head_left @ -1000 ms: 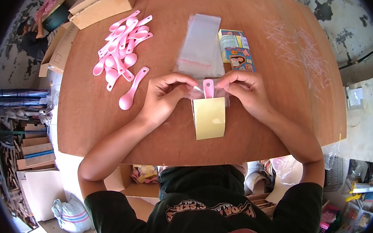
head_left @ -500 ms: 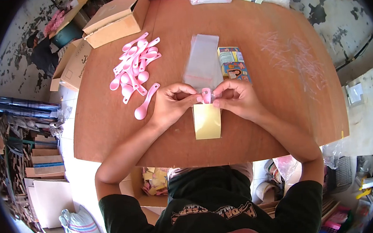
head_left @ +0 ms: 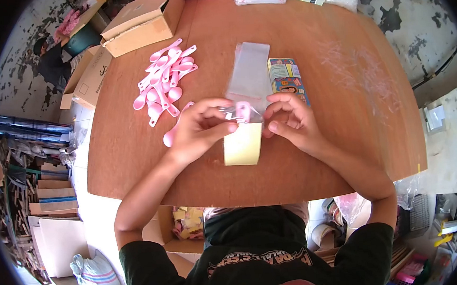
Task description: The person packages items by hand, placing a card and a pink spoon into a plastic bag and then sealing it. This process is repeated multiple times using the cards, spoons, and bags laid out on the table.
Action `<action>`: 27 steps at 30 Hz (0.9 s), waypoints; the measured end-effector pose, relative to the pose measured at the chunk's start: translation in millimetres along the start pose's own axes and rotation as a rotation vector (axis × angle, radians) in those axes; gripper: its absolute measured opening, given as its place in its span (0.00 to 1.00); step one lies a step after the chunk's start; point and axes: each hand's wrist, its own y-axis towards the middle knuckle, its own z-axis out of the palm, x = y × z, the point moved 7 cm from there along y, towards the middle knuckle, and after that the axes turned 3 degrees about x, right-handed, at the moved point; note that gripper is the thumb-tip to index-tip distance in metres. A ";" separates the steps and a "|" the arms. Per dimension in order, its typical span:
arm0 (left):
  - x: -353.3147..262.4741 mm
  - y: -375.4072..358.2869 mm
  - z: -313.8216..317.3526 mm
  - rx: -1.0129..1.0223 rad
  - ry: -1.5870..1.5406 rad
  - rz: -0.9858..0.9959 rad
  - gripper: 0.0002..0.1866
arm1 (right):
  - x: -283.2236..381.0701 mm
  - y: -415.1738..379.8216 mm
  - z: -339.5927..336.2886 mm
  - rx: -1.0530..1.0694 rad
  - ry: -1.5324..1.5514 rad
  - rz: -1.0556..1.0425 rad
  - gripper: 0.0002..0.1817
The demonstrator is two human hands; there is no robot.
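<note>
1. Two hands work at the middle of the round wooden bench (head_left: 344, 134), well in from its near edge.
2. Our left hand (head_left: 198, 131) is clenched on a clear packet (head_left: 241, 133) holding a yellow card (head_left: 243, 145), with a pink spoon handle (head_left: 243, 111) showing at the packet's top. The packet is tilted, its lower end over the bench.
3. Our right hand (head_left: 290, 119) sits just right of the packet, its fingers (head_left: 274, 107) curled at the top edge; we cannot tell whether they pinch the film or only touch it.
4. One stack of clear sleeves (head_left: 250, 69) lies just beyond the hands, and one printed box (head_left: 286, 75) lies beside it on the right.
5. One loose pink spoon (head_left: 170, 137) lies partly under our left hand. Farther left is a pile of pink spoons (head_left: 163, 78), overlapped too thickly to count exactly.
6. One open cardboard box (head_left: 143, 21) sits at the far left edge of the bench, and a second carton (head_left: 88, 73) stands off the bench to the left.
7. Open room is widest on the right half of the bench, bare but for faint scratch marks (head_left: 361, 64), and along the near strip in front of the hands.
</note>
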 end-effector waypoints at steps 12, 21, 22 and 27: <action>-85.7 -197.2 -8.2 0.443 1.076 -0.454 0.25 | 1.3 1.1 -7.9 -0.014 0.047 -0.012 0.16; -182.1 -171.2 89.9 1.301 0.350 0.125 0.17 | 6.2 -4.1 2.8 -0.070 -0.302 -0.063 0.09; -177.4 -167.7 93.9 1.329 0.346 0.143 0.17 | 7.3 -4.5 3.1 -0.078 -0.312 -0.079 0.09; -170.8 -150.6 99.7 1.430 0.311 0.224 0.15 | 11.8 -5.1 0.4 -0.142 -0.458 -0.187 0.07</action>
